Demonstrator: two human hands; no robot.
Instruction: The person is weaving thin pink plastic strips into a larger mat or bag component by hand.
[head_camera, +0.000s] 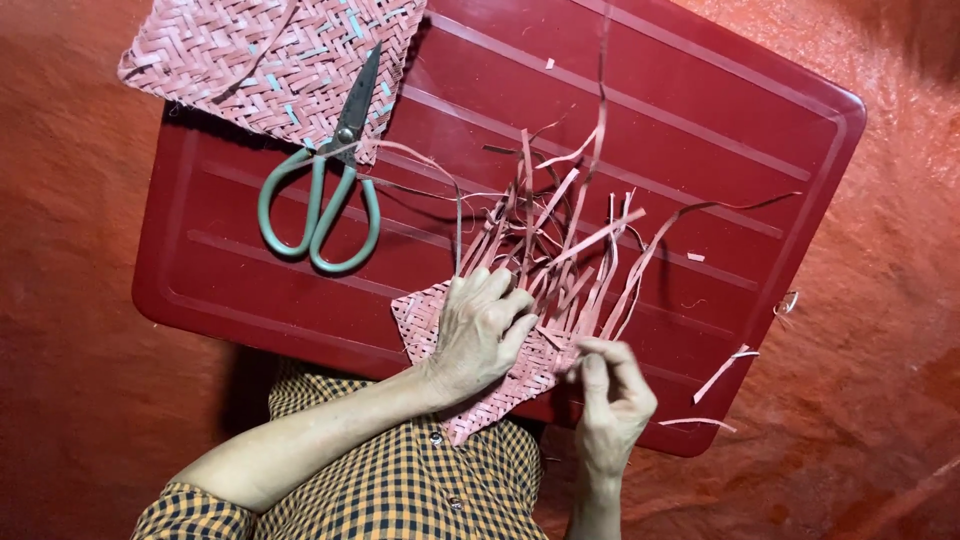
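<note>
Woven mat (430, 325) — under left hand (480, 335)

Home weaving spot: red tray (700, 130) (on floor mat (60, 300)), scissors (325, 190).

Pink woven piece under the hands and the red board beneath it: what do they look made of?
Pink woven mat piece: flat, thin strips, matte, likely dyed palm leaf or plastic; loose ends curl. Red ribbed rectangular board: probably moulded plastic, glossy sheen, rounded corners.

loose strips (560, 225) ahead — scissors (325, 190) left, tray (700, 130) right bare
</note>
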